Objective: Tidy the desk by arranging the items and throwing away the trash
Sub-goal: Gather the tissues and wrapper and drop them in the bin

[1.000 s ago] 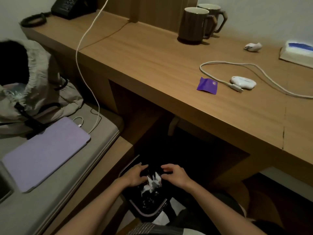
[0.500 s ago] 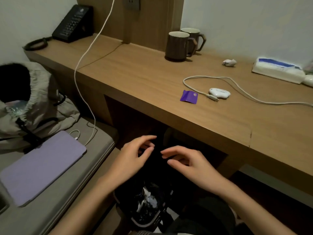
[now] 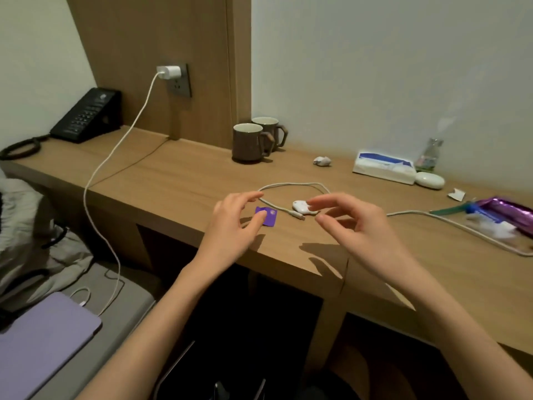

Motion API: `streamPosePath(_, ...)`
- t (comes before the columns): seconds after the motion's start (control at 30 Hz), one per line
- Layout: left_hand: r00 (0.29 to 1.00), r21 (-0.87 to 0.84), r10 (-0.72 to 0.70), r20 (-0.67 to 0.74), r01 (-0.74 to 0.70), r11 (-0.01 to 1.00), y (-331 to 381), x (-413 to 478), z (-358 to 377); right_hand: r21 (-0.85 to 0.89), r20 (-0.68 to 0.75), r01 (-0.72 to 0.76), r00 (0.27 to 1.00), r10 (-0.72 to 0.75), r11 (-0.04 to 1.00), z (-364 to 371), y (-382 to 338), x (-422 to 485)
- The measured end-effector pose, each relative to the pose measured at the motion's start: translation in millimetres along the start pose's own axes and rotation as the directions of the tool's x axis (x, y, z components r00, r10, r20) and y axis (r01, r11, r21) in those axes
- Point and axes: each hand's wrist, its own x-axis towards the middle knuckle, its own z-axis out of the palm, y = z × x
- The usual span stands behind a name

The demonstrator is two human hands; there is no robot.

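Left grip (image 3: 230, 226) loose, empty, thumb at purple wrapper (image 3: 271, 218); right grip (image 3: 360, 229) loose, empty; mugs (image 3: 248, 144) upright, contents hidden

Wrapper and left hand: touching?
Cannot tell. In the head view the left hand has its thumb tip over the wrapper, but this single angle shows neither contact nor a gap.

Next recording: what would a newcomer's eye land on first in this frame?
Two bare hands reach over the desk's near edge: the left hand's thumb overlaps a small purple wrapper, and the right hand spreads above a small white device on a looped white cable. Behind them, two brown mugs stand by the wall panel, with a crumpled paper ball to their right.
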Motion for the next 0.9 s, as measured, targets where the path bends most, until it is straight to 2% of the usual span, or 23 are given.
streamPosePath(0.17, 0.986, 0.175, -0.158, 0.058, 0.146, 0.974, -15.3, 27.9, 18.2, -0.209, -0.023, -0.077, 0.997, 0.074, 0.975, -3.9, 32.8, 34.7)
streamPosePath(0.27, 0.977, 0.258, -0.193, 0.094, 0.164, 0.952, -16.2, 32.6, 21.6, -0.316, 0.038, -0.081, 0.994, 0.098, 0.945, 3.8, 50.8, 52.6)
streamPosePath(0.37, 0.979, 0.263, -0.179, 0.098, 0.148, 0.953, -13.7, 32.6, 22.8, -0.396, 0.097, -0.083, 0.987, 0.132, 0.915, 13.4, 66.7, 68.7)
streamPosePath(0.53, 0.983, 0.194, -0.147, 0.105, 0.125, 0.973, -20.0, 33.6, 22.8, -0.467, 0.194, -0.071, 0.964, 0.181, 0.882, 20.7, 84.0, 80.8)
streamPosePath(0.7, 0.985, -0.034, -0.122, 0.12, 0.127, 0.991, -18.3, 33.6, 21.1, -0.412, 0.156, -0.047, 0.98, 0.121, 0.91, 19.4, 90.0, 77.0)
streamPosePath(0.8, 0.982, -0.06, -0.117, 0.15, 0.128, 0.99, -15.6, 37.4, 20.5, -0.368, 0.141, -0.041, 0.985, 0.099, 0.929, 18.8, 89.6, 73.7)
streamPosePath(0.9, 0.959, -0.047, -0.158, 0.236, 0.173, 0.984, -12.6, 41.7, 19.0, -0.353, 0.134, -0.041, 0.986, 0.094, 0.935, 16.8, 87.7, 69.8)
